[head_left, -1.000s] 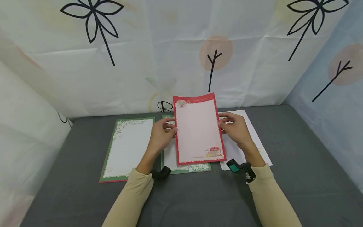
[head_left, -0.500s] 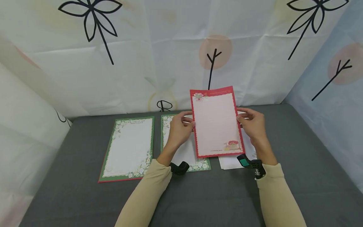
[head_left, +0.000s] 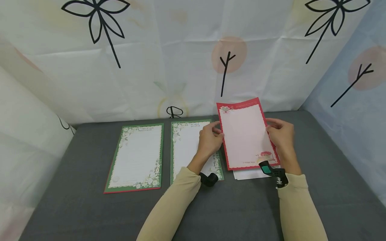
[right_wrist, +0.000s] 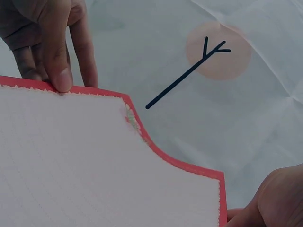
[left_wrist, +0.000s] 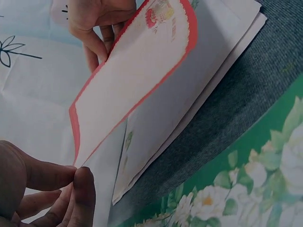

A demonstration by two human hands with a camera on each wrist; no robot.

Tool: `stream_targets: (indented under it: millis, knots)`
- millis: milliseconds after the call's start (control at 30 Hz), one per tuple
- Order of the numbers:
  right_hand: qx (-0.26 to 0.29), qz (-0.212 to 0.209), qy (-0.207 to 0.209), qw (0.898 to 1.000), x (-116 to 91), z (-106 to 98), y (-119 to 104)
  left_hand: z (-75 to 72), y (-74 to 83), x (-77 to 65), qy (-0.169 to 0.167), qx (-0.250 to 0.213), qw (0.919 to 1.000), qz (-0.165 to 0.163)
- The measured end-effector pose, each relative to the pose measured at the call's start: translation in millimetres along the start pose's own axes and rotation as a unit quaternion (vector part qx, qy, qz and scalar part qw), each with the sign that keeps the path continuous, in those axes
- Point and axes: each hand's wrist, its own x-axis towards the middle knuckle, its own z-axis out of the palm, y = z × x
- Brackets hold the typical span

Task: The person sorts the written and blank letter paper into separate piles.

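A red-bordered sheet of paper (head_left: 244, 137), pale pink inside with a printed flower and a small picture at its corners, is held between both hands. My left hand (head_left: 209, 140) pinches its left edge between thumb and fingers; the left wrist view shows this pinch (left_wrist: 78, 177) closely. On the opposite edge, my right hand (head_left: 281, 134) grips the paper with the thumb in front. The sheet bows along its top in the right wrist view. Beneath it lies a stack of white sheets (head_left: 250, 174), mostly covered in the head view.
Two green-bordered floral sheets lie on the grey tablecloth (head_left: 193, 211): one at left (head_left: 138, 154), with a red edge showing below it, and one in the middle (head_left: 187, 147), partly behind my left arm. A white printed cloth backdrop (head_left: 169, 67) rises behind the table.
Both hands have carried the red-bordered sheet to the right, from over the middle green sheet to over the white stack. It rose a little midway, then came down.
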Motion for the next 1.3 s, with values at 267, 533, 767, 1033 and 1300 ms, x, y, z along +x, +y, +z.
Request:
stream_targets:
  millis: [267,533,767,1033,1300]
  knots:
    - [-0.04,0.026,-0.011,0.999,3.6,-5.9,6.4,17.4,-4.0,-1.0,-0.017,0.031,0.9992,-0.018]
    - [-0.066,0.039,-0.04,0.996,8.8,-7.4,13.6,22.6,-6.2,-3.7,-0.025,0.077,0.9966,-0.014]
    - [-0.089,0.049,-0.057,0.993,9.0,-6.4,16.5,25.7,-8.9,-3.3,-0.041,0.099,0.9939,-0.024]
    - [-0.125,0.056,-0.063,0.989,11.5,-4.9,19.5,24.4,-6.0,-3.3,-0.061,0.112,0.9912,-0.033]
    - [-0.125,0.073,-0.082,0.986,12.0,-4.9,21.6,24.0,-5.1,-1.8,-0.072,0.121,0.9889,-0.046]
